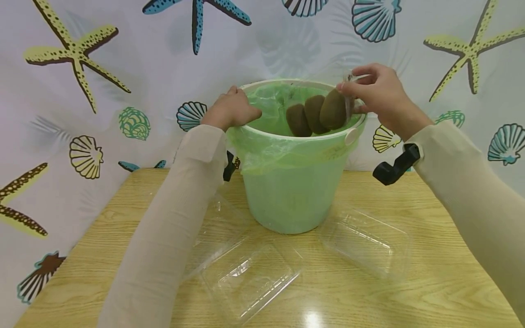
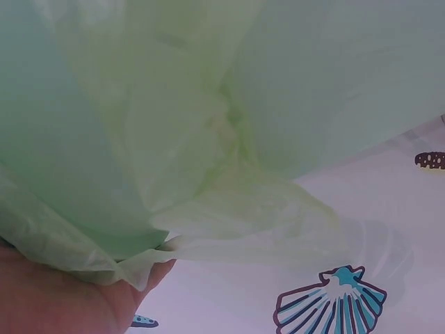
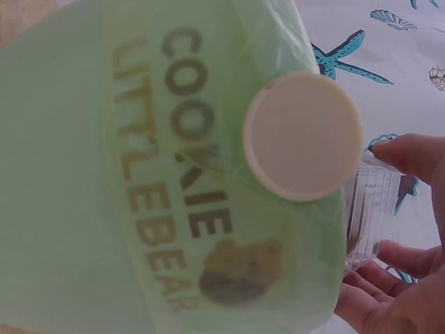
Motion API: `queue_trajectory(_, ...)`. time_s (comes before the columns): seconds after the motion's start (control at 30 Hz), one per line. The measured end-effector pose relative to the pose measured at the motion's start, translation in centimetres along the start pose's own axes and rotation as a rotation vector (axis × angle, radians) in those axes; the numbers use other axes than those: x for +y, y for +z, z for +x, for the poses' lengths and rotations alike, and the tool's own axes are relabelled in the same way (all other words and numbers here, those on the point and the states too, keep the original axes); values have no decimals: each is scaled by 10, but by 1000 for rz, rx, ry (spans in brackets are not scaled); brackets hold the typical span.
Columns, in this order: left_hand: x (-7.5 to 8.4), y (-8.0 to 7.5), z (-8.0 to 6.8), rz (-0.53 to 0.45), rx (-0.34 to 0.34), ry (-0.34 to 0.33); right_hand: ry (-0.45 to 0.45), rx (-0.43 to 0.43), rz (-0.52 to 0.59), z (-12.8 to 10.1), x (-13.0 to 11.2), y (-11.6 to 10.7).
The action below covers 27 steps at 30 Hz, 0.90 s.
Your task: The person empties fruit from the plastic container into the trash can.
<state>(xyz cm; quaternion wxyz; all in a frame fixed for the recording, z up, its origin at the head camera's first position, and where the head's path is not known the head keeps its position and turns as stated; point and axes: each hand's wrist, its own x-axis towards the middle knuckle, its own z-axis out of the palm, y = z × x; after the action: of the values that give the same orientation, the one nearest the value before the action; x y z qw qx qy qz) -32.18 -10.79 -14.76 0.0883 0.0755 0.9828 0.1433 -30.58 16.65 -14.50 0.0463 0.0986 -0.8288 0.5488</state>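
A pale green trash bin (image 1: 293, 196) with a white rim and a thin green bag liner (image 1: 262, 157) stands on the table. My left hand (image 1: 231, 109) grips the bin's left rim; the left wrist view shows the liner draped beside that hand (image 2: 76, 299). My right hand (image 1: 379, 93) pinches the end of a clear plastic box (image 3: 368, 202) at the bin's right rim. Three brown kiwifruit (image 1: 315, 114) sit in a row at the bin's mouth, left of my right fingers. How far the clear box extends around them is hard to tell.
Clear plastic trays lie on the wooden table (image 1: 443, 282): one in front (image 1: 250, 278), one right of the bin (image 1: 369, 237), another partly under my left sleeve (image 1: 217, 223). A curtain with shells and starfish (image 1: 156, 68) hangs behind.
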Motion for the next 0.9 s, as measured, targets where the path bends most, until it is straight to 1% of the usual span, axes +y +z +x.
queue_trajectory(0.1,0,0,0,-2,-1,3,-13,1,-59,-1,1,1)
queue_trajectory(0.23,1,1,0,-7,0,-1,-38,-1,-108,-3,2,1)
queue_trajectory(0.4,1,1,0,1,1,-6,-66,-9,-99,-4,4,1)
queue_trajectory(0.57,0,1,-1,-8,-1,-16,-78,-12,-126,-6,4,2)
queue_trajectory(0.9,1,1,-2,-22,2,-12,-99,-11,-99,-6,5,0)
